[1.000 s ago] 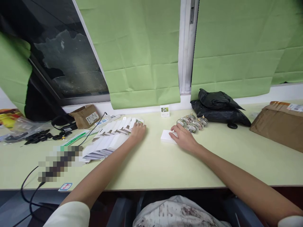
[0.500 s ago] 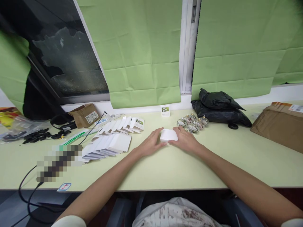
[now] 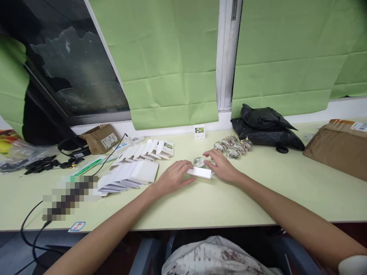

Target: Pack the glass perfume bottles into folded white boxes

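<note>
A narrow white box [image 3: 200, 173] lies just above the pale table between my hands. My left hand [image 3: 173, 176] is closed around its left end, fingers on top and thumb in front. Directly behind the box is a round clear glass bottle [image 3: 198, 162], partly hidden by it. My right hand [image 3: 223, 166] is open at the right of both, thumb and forefinger apart beside the bottle's edge; whether they touch it cannot be made out. Several similar bottles [image 3: 233, 147] with gold caps stand grouped behind my right hand.
Two rows of white cartons [image 3: 143, 170] lean on the left. A small printed box [image 3: 199, 132] stands near the wall. Black plastic bags [image 3: 266, 130] and a large cardboard box [image 3: 338, 149] sit at the right. A small brown carton [image 3: 101, 139] and cables are at the left.
The white box has tipped and now shows a narrow side. A glass bottle has come into view behind it. My right hand has loosened from the box, and my left has shifted slightly left.
</note>
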### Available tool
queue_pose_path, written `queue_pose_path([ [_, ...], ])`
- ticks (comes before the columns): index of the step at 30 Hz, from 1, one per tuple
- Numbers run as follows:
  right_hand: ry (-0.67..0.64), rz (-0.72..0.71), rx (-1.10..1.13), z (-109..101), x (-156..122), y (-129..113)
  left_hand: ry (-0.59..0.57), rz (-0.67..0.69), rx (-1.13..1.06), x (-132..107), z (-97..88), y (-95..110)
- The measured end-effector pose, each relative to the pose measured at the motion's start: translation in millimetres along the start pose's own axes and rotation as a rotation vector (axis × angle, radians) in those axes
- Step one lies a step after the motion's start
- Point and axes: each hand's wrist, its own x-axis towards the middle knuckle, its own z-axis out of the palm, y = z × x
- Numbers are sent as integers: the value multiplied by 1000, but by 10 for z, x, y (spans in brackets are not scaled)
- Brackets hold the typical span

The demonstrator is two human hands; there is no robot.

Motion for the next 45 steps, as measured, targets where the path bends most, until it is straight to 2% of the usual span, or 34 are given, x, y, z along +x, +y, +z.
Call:
queue_pose_path([
  [3, -122, -28, -186, 91, -18, 13, -45, 51, 39, -96, 0, 46],
  [7, -151, 11, -304, 214, 36, 3, -56, 75, 48, -134, -9, 105],
  [11, -150, -1, -299, 245, 84, 2, -10, 22, 37, -172, -94, 219],
  [14, -135, 55, -201, 209, 94, 54, 31, -58, -14, -247, -241, 336],
  [17, -133, 149, -72, 171, 106, 156, -3, -188, -112, -315, -447, 413],
  [19, -128, 171, -24, 157, 111, 215, -35, -349, -222, -330, -583, 403],
  [21, -106, 161, 4, 146, 109, 230, 25, -521, -379, -320, -679, 331],
  [23, -53, 132, 63, 124, 103, 182, 155, -683, -580, -298, -711, 217],
  [26, 24, 73, 296, 73, 105, 17, 324, -873, -889, -264, -633, 64],
  [29, -78, 84, 677, 54, 111, -161, 277, -919, -1222, -214, -453, 34],
  [31, -152, 126, 829, 77, 101, -244, 233, -945, -1351, -160, -317, 77],
  [37, -113, 217, 1051, 93, 47, -381, 90, -958, -1512, 16, -44, 245],
  [41, -178, 252, 1084, 12, 33, -424, 37, -888, -1551, 69, -11, 331],
  [45, -211, 227, 1085, 34, 25, -384, 1, -846, -1561, 96, 6, 393],
])
